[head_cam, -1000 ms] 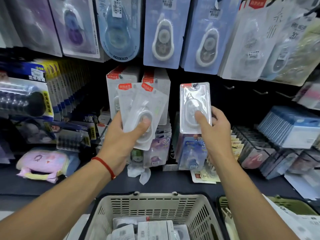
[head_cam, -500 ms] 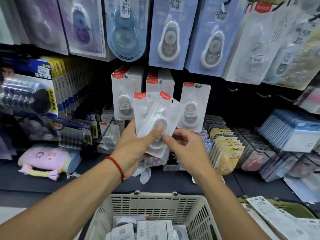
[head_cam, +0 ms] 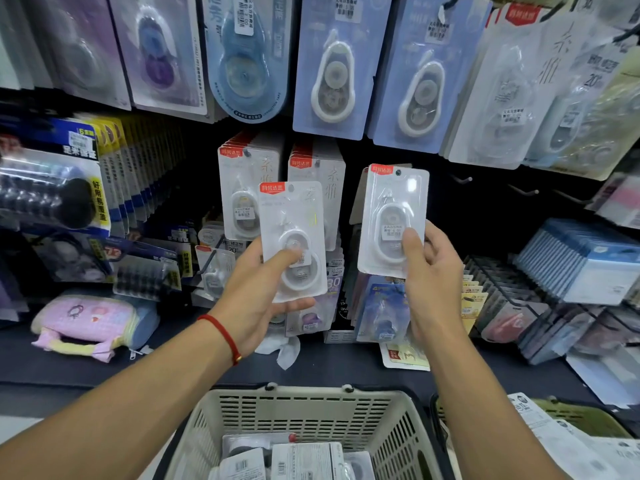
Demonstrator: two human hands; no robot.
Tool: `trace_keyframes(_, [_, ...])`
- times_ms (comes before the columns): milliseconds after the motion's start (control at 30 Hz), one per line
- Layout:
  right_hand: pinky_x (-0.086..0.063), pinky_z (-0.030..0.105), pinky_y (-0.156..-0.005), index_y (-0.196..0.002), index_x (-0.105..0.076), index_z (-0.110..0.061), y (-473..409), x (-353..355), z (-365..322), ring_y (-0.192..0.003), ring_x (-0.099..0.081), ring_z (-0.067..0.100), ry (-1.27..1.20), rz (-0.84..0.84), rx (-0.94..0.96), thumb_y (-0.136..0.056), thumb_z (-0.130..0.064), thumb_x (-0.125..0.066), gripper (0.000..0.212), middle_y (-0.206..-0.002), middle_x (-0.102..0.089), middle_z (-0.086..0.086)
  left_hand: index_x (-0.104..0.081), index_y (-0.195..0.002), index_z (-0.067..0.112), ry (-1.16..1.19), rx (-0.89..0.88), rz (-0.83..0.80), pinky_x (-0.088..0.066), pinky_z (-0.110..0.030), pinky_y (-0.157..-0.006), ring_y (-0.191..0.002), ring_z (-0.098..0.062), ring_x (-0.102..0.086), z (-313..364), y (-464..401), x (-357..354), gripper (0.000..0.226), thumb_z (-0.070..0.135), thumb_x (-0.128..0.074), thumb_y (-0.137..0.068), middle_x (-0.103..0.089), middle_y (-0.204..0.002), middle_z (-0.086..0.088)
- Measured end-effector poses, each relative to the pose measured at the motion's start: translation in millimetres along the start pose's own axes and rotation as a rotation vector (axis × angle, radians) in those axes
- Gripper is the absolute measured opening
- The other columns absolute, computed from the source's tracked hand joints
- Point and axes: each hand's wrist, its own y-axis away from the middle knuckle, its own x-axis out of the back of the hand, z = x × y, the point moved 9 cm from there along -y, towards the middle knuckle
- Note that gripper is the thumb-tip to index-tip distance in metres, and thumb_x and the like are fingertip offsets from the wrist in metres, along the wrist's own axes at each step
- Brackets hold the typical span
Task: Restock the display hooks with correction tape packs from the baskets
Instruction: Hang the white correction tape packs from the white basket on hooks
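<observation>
My left hand [head_cam: 258, 294] grips a white correction tape pack [head_cam: 292, 233] with a red corner label, thumb across its front. My right hand [head_cam: 427, 271] holds another such pack [head_cam: 393, 216] upright, thumb on its blister, raised in front of the dark hook panel. Its hang hole sits at the top, and I cannot tell whether it is on a hook. Two rows of the same packs [head_cam: 247, 188] [head_cam: 317, 174] hang just left of it. A beige basket [head_cam: 311, 414] below holds more packs [head_cam: 304, 460].
Bare hooks [head_cam: 462, 179] [head_cam: 526, 192] stick out of the panel at the right. Larger blue tape packs [head_cam: 330, 67] hang above. A pink pouch [head_cam: 86, 322] lies on the shelf at left. A second, green basket [head_cam: 581, 415] with papers is at lower right.
My right hand took one pack from the bunch in my left hand and lifted it up and right, in front of the pack hung a second ago. The left hand now shows one pack.
</observation>
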Motion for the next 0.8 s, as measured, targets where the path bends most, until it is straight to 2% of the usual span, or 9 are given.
trace_keyframes(100, [-0.058, 0.019, -0.083, -0.136, -0.065, -0.023, -1, 5, -11, -0.106, -0.074, 0.006, 0.003, 0.025, 0.063, -0.104, -0.038, -0.065, 0.036, -0.112, -0.079, -0.011, -0.067, -0.129, 0.026, 0.017, -0.004, 0.0, -0.063, -0.045, -0.073, -0.111, -0.03, -0.074, 1, 0, 0, 0.029, 0.015, -0.061, -0.102, -0.075, -0.124, -0.003])
trace_keyframes(233, [-0.055, 0.038, -0.104, -0.15, -0.053, -0.02, -3, 7, -4, -0.12, -0.068, 0.013, 0.18, 0.023, -0.002, -0.101, -0.05, -0.064, 0.058, -0.129, -0.073, -0.003, -0.065, -0.13, 0.023, 0.02, -0.015, -0.011, -0.062, -0.043, -0.07, -0.113, -0.032, -0.072, 2, 0, -2, 0.037, 0.004, -0.054, -0.101, -0.072, -0.127, -0.005])
trace_keyframes(333, [-0.049, 0.039, -0.106, -0.157, -0.042, -0.019, -1, 8, 7, -0.128, -0.057, 0.018, 0.527, -0.022, -0.065, -0.102, -0.051, -0.06, 0.066, -0.145, -0.058, 0.002, -0.062, -0.13, 0.021, -0.022, -0.031, -0.038, -0.062, -0.042, -0.067, -0.111, -0.031, -0.073, 2, 1, -6, 0.034, 0.004, -0.056, -0.102, -0.072, -0.128, -0.004])
trace_keyframes(400, [-0.051, 0.04, -0.105, -0.141, -0.059, -0.022, 6, 2, 3, -0.118, -0.062, 0.013, 0.51, -0.046, -0.037, -0.102, -0.042, -0.063, 0.045, -0.133, -0.065, -0.003, -0.058, -0.129, 0.019, -0.05, -0.032, -0.074, -0.064, -0.046, -0.071, -0.109, -0.03, -0.074, 0, 3, -11, 0.03, 0.007, -0.062, -0.102, -0.073, -0.127, -0.006])
trace_keyframes(467, [-0.055, 0.044, -0.102, -0.118, -0.073, -0.021, 17, -19, 3, -0.105, -0.069, 0.009, 0.372, -0.214, -0.041, -0.102, -0.036, -0.065, 0.023, -0.111, -0.075, -0.008, -0.056, -0.129, 0.017, -0.079, -0.041, -0.117, -0.065, -0.051, -0.077, -0.106, -0.029, -0.076, -2, 5, -18, 0.031, 0.01, -0.066, -0.101, -0.075, -0.123, -0.007])
trace_keyframes(533, [-0.054, 0.059, -0.099, -0.109, -0.074, -0.01, 33, -44, 6, -0.101, -0.071, 0.031, 0.293, -0.414, -0.067, -0.104, -0.036, -0.063, 0.029, -0.103, -0.076, 0.011, -0.055, -0.132, 0.02, -0.115, -0.056, -0.164, -0.065, -0.053, -0.082, -0.104, -0.028, -0.077, -3, 6, -24, 0.036, 0.014, -0.068, -0.099, -0.077, -0.119, -0.006])
trace_keyframes(600, [-0.051, 0.067, -0.097, -0.106, -0.071, -0.001, 38, -52, 7, -0.103, -0.065, 0.048, 0.202, -0.473, -0.086, -0.106, -0.034, -0.06, 0.035, -0.104, -0.071, 0.027, -0.057, -0.132, 0.026, -0.167, -0.085, -0.184, -0.065, -0.051, -0.083, -0.105, -0.027, -0.076, -2, 6, -26, 0.037, 0.018, -0.07, -0.098, -0.078, -0.116, -0.004])
trace_keyframes(700, [-0.059, 0.049, -0.097, -0.112, -0.074, -0.016, 34, -46, 5, -0.102, -0.075, 0.024, 0.13, -0.468, -0.099, -0.104, -0.028, -0.065, 0.017, -0.106, -0.079, 0.003, -0.057, -0.133, 0.03, -0.253, -0.134, -0.185, -0.065, -0.047, -0.081, -0.104, -0.024, -0.076, 0, 6, -27, 0.042, 0.02, -0.073, -0.096, -0.08, -0.112, -0.001])
trace_keyframes(800, [-0.06, 0.034, -0.09, -0.119, -0.069, -0.017, 32, -44, 7, -0.102, -0.076, 0.017, 0.095, -0.474, -0.091, -0.103, -0.025, -0.066, 0.018, -0.108, -0.08, 0.0, -0.055, -0.139, 0.03, -0.261, -0.146, -0.199, -0.066, -0.043, -0.082, -0.104, -0.023, -0.077, -1, 7, -30, 0.05, 0.015, -0.074, -0.095, -0.079, -0.116, -0.003])
